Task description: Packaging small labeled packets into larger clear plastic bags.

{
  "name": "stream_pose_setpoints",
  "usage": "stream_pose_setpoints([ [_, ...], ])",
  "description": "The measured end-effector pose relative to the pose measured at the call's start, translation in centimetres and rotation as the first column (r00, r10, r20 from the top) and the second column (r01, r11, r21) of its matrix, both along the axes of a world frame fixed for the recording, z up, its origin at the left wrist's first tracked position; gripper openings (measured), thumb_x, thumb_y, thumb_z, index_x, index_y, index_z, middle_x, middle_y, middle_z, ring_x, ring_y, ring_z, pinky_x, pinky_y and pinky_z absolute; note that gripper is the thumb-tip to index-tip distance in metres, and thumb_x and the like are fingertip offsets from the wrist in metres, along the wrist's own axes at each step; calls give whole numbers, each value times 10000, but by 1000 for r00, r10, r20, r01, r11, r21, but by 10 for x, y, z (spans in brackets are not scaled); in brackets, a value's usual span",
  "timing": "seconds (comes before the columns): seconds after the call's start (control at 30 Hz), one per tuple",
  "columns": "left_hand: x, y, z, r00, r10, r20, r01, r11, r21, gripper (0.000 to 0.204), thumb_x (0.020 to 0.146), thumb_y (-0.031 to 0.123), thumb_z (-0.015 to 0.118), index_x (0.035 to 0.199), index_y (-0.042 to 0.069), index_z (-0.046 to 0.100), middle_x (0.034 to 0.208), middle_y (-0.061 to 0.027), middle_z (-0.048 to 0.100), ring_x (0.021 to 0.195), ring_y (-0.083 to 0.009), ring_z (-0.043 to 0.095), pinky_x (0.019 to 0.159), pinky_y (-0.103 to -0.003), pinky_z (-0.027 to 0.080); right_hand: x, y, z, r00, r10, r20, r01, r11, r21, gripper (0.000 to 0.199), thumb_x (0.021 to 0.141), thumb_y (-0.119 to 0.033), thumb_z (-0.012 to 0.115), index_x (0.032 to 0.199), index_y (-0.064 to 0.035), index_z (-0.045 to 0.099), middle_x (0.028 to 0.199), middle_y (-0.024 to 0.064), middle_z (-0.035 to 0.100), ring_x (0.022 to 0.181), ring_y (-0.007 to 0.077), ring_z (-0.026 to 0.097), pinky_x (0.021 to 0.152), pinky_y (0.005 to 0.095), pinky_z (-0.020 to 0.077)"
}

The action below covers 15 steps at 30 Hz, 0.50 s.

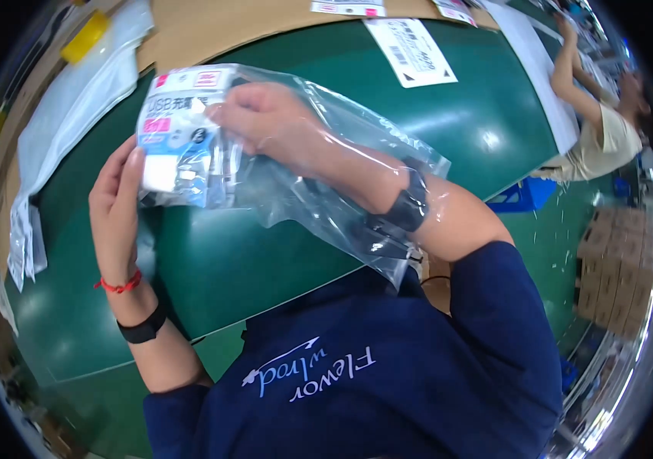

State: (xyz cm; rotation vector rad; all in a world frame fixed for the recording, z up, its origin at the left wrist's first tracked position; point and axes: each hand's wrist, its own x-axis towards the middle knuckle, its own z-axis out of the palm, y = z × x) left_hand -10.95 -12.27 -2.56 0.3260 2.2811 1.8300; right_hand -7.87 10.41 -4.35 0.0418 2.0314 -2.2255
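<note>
A stack of small printed packets (166, 158), white, pink and blue with clear fronts, lies at the closed end of a large clear plastic bag (307, 200) above the table. My right hand (269, 122) is inside this bag, the film reaching back past the black wristband to the forearm. Its fingers are bent closed at the packets' upper right edge, blurred a little by motion. From the left, my left hand (117, 187) grips the packets' left edge through the film, thumb in front. The fingers behind the stack are hidden.
The green table (219, 264) carries a white printed sheet (409, 52) at its far side. Brown cardboard (212, 34) runs along the back. Clear bags (74, 99) lie at left. Right of the table are a blue crate (524, 196), stacked cartons (613, 264) and another person (606, 138).
</note>
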Motion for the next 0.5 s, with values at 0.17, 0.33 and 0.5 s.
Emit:
stream_pose_setpoints([
  [0.17,3,-3,2,1000,17,-10,-17,1000,1,366,951,201,543,1238,-25,549,1110,-76,621,1002,-99,562,884,-228,421,5,-3,6,995,7,102,4,994,-110,280,883,-297,618,749,-54,584,673,0,568,531,61,505,481,203,370],
  [0.33,6,8,5,963,125,-241,-160,978,-132,381,962,198,518,1266,-32,522,1196,-118,598,1085,-142,558,935,-252,405,4,-1,7,996,49,76,-34,983,-181,286,887,-316,613,759,-63,581,661,1,569,537,71,542,466,208,378],
  [0.5,20,37,27,752,-60,-657,-210,922,-325,430,954,224,516,1316,-6,477,1316,-158,519,1223,-229,488,1009,-329,364,3,0,7,993,99,61,-94,992,-86,296,899,-328,595,776,-60,582,676,14,585,545,75,545,471,210,379],
])
